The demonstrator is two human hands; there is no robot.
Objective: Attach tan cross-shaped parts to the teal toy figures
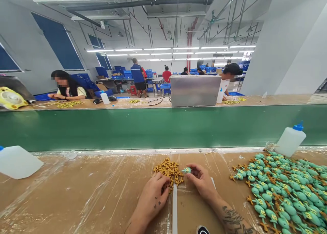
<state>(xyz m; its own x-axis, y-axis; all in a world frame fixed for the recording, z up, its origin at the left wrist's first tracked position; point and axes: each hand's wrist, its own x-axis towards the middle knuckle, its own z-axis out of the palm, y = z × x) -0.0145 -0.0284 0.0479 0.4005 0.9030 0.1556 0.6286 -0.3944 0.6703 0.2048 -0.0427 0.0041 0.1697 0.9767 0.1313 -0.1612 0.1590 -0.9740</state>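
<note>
In front of me on the brown work surface lies a heap of small mustard-brown pieces [167, 167]. My left hand [155, 191] rests at the heap's near left edge, its fingers curled in among the pieces; what is between the fingertips is hidden. Just right of the heap, my right hand [201, 181] pinches a small teal figure head [187, 170] between thumb and fingers, its narrow end pointing left. Far to the right spreads a large pile of teal figure heads [286, 189], many joined to brown pieces.
A white squeeze bottle [291, 140] with a blue tip stands behind the teal pile. Another white bottle [20, 162] is at the left edge. A green conveyor belt [127, 128] runs across. Beyond it are a metal box [196, 91] and seated co-workers.
</note>
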